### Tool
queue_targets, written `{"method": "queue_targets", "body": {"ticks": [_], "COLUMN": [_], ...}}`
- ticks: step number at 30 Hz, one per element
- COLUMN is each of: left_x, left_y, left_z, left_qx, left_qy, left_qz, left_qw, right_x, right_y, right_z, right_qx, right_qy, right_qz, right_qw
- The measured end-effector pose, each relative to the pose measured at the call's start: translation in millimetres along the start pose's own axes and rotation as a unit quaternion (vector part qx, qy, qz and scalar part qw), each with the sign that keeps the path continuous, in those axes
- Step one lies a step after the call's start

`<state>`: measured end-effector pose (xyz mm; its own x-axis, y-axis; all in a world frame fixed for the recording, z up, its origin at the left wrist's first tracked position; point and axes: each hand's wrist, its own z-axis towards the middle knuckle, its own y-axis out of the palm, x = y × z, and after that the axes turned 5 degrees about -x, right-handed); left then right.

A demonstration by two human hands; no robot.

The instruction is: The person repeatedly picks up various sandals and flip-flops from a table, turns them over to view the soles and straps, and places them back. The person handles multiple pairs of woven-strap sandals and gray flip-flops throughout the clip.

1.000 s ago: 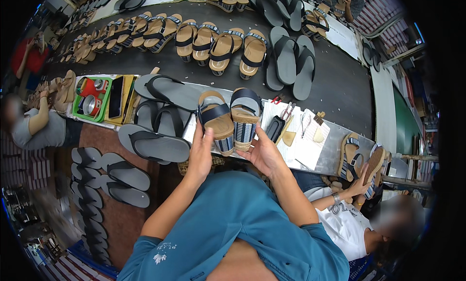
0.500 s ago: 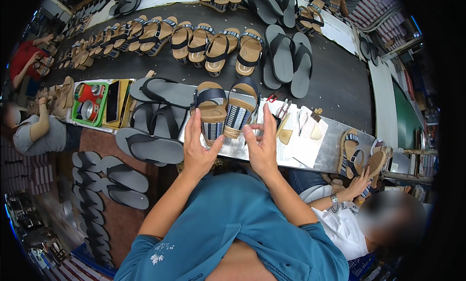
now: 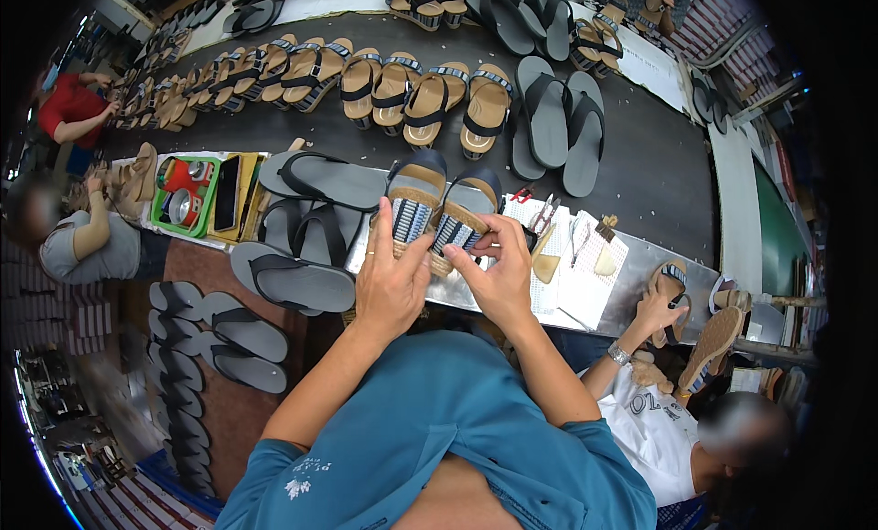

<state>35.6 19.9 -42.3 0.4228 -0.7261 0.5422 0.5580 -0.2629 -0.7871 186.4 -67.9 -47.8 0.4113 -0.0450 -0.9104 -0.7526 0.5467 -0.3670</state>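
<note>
Two wedge sandals with dark straps, cork-coloured footbeds and blue-and-white patterned wedges are held side by side in front of me, wedges toward me. My left hand (image 3: 391, 288) is closed around the left sandal (image 3: 416, 214), thumb against its lower end. Fingers bent behind and thumb in front, my right hand (image 3: 499, 278) grips the right sandal (image 3: 460, 226). Just left of them, grey flip-flops (image 3: 302, 283) with dark straps lie stacked on the metal bench. White papers (image 3: 585, 288) with scissors (image 3: 544, 216) and a small tan scraper-like piece (image 3: 546, 268) lie beside my right hand.
A dark conveyor belt (image 3: 640, 146) beyond carries a row of wedge sandals (image 3: 311, 73) and grey flip-flops (image 3: 546, 118). At left stands a green basket (image 3: 212, 196) with small cans. More flip-flops (image 3: 247, 342) line a brown surface. Co-workers sit on both sides; the right one (image 3: 663, 420) handles sandals.
My right hand, earlier spread beside the right sandal, has closed on it. Both sandals have tilted and come together. The right co-worker's hand has shifted to another sandal. The view has turned slightly.
</note>
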Motion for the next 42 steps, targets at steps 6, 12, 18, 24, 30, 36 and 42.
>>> {"method": "queue_targets", "body": {"ticks": [6,12,18,24,30,36,42], "left_x": [9.9,15.1,31.0,35.0,28.0,34.3,-0.3], "left_y": [7.9,-40.3,-75.0,-79.0,-80.1,-63.9,-17.7], "left_z": [5.8,25.4,41.5,35.0,33.7,18.6,2.9], "left_qx": [-0.002,-0.013,-0.073,-0.076,-0.038,0.058,0.089], "left_qy": [-0.024,0.024,-0.003,-0.024,0.049,0.16,0.207], "left_qz": [0.039,-0.024,-0.295,-0.404,-0.283,-0.006,0.081], "left_qw": [0.999,0.999,0.953,0.911,0.957,0.985,0.971], "right_x": [4.9,-39.1,-92.8,-101.7,-100.6,-92.7,-54.5], "right_y": [-7.7,-66.1,-80.1,-74.3,-72.9,-80.0,-64.2], "right_z": [0.8,33.0,56.9,45.7,39.2,16.5,-6.1], "right_qx": [-0.002,-0.092,-0.112,-0.103,-0.088,-0.137,-0.118], "right_qy": [0.052,-0.121,-0.139,-0.121,-0.111,-0.001,0.104], "right_qz": [0.128,-0.064,0.017,0.036,0.048,0.068,0.147], "right_qw": [0.99,0.986,0.984,0.987,0.989,0.988,0.977]}}
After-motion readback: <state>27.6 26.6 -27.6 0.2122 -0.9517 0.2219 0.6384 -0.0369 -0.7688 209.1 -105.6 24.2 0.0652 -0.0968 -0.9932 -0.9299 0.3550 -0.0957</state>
